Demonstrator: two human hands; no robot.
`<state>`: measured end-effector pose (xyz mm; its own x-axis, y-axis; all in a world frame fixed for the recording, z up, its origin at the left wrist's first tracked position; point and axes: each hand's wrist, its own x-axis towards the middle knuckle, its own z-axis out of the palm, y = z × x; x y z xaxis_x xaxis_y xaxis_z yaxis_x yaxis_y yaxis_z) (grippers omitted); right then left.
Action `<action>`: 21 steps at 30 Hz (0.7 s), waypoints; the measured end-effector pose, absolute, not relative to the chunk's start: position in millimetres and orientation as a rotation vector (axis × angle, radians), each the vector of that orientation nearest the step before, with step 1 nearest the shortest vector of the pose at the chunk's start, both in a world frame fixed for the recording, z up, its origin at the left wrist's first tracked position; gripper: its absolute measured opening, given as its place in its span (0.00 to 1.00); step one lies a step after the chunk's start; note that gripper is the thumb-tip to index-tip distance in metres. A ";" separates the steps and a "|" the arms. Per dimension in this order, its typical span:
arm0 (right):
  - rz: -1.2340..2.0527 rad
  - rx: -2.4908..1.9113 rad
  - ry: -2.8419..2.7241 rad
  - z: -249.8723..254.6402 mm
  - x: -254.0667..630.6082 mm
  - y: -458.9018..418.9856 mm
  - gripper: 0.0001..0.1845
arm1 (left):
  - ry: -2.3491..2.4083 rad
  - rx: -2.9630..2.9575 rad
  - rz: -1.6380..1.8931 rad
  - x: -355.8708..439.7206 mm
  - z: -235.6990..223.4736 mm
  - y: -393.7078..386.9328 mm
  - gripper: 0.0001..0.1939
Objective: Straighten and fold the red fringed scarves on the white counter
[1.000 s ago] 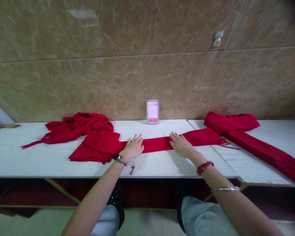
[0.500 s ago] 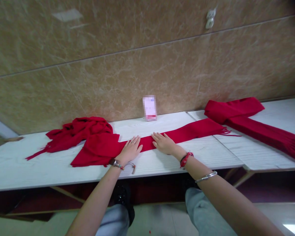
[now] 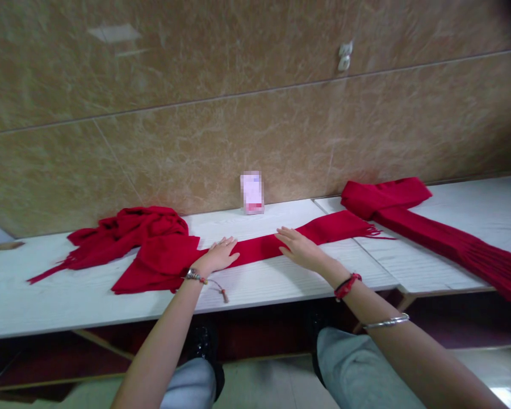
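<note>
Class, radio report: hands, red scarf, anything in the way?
Left hand, right hand: open, palms down at red scarf. Scarf laid lengthwise, fringe rightward. Close by, possibly crowding: crumpled red cloth left, second scarf right.

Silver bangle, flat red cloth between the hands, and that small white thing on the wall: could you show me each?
Silver bangle (image 3: 387, 322), head view: on its band.
Flat red cloth (image 3: 259, 249), head view: on its flat stretch.
Small white thing (image 3: 344, 55), head view: on its middle.

Counted: one left hand (image 3: 218, 255), one right hand (image 3: 300, 250); one right scarf (image 3: 434, 238), one centre scarf (image 3: 258, 250); one cloth heap (image 3: 145, 224) at far left, whether part of the centre scarf cannot be told; one blurred card or phone (image 3: 252, 193), far; one silver bangle (image 3: 388, 322).
</note>
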<state>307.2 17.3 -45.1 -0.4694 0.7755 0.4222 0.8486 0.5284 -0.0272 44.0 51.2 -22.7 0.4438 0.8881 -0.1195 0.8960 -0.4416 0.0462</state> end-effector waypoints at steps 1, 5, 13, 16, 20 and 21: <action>-0.255 -1.279 -2.414 -38.9 293.3 12.5 0.20 | 1.569 2.609 -0.076 44.3 -20.7 55.5 0.27; -0.244 -1.228 -2.581 -22.6 251.0 -1.6 0.13 | 1.433 2.644 0.127 51.7 -13.7 75.3 0.22; -0.376 -1.293 -2.664 -20.9 238.5 -2.1 0.09 | 1.333 2.397 0.000 73.6 -0.7 117.0 0.14; -0.393 -1.263 -2.644 -21.1 241.1 -0.7 0.09 | 1.277 2.379 -0.031 80.3 1.6 124.5 0.12; -0.401 -1.287 -2.642 -16.7 243.7 -4.9 0.10 | 1.255 2.366 -0.033 86.7 -0.4 128.3 0.13; -0.394 -1.308 -2.643 -15.2 243.9 -6.9 0.10 | 1.257 2.362 -0.038 87.8 -1.2 128.6 0.14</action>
